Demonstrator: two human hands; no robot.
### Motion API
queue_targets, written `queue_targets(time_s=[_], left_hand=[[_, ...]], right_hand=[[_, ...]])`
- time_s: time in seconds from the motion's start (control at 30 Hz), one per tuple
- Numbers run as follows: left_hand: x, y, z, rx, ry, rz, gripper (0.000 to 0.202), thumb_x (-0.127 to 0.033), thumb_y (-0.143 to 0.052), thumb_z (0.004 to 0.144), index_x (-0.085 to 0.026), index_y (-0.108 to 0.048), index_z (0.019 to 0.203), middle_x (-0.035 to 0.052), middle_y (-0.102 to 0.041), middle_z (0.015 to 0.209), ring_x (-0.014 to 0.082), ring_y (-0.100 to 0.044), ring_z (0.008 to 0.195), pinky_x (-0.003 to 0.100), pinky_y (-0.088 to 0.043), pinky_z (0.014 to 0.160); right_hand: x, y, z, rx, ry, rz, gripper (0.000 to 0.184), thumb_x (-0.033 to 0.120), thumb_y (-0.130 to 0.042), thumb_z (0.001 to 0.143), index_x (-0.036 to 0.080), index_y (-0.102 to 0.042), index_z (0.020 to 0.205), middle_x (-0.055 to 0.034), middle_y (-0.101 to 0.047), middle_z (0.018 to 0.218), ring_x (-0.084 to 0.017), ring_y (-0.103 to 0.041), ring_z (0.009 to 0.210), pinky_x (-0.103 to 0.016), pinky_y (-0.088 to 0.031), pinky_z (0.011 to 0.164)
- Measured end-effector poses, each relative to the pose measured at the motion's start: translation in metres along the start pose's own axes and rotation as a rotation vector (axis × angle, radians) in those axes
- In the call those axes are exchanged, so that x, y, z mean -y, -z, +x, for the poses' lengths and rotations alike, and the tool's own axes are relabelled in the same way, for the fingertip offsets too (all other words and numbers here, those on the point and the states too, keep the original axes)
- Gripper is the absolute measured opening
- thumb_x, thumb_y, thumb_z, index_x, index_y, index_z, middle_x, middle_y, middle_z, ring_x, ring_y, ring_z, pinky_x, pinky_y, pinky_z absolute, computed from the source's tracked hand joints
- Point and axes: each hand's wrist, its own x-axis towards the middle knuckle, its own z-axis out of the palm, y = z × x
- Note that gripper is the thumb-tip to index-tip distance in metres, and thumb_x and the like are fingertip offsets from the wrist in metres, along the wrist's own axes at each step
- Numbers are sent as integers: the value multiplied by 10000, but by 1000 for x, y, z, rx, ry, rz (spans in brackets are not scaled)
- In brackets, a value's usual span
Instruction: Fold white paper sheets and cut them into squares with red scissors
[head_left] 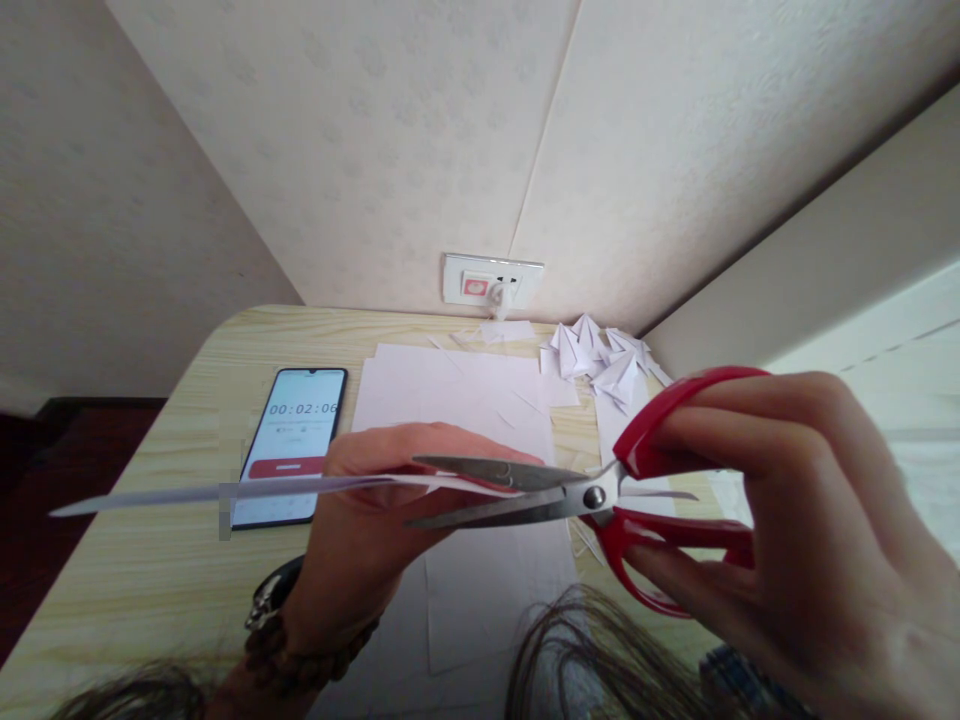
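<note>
My right hand [810,500] is closed round the red handles of a pair of scissors [592,495], whose blades are parted and point left. Between the blades runs a thin sheet of paper [277,487], seen nearly edge-on. My left hand [390,500] pinches this paper near its middle, just left of the blades, with the fingertips partly hidden behind the upper blade. One end of the paper sticks out far to the left. A narrow bit of paper [660,494] shows between the handles.
White sheets [457,390] lie on the wooden table [202,400]. A phone [296,430] showing a timer lies at left. Folded paper pieces [600,355] are heaped at the back right. On the wall is a socket [491,280] with a plug. Hair [577,650] hangs in front.
</note>
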Motion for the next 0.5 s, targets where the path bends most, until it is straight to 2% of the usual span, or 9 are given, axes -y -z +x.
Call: queue_targets(time_s=[0.33, 0.5], left_hand=[[1, 1, 0, 12, -20, 15, 37, -284, -774, 682, -248, -775, 690, 15, -763, 707, 211, -694, 660, 299, -559, 609], [7, 5, 0, 80, -69, 28, 92, -341, -763, 697, -285, -776, 768, -5, -768, 747, 204, -702, 670, 300, -565, 598]], right_hand=[[0, -1, 1, -2, 36, -43, 133, 282, -495, 892, 213, -520, 1003, -83, -503, 938, -237, -546, 841, -378, -578, 677], [-1, 1, 0, -9, 46, -77, 147, 297, -463, 919, 190, -521, 1001, -76, -490, 945, -210, -537, 831, -341, -565, 665]])
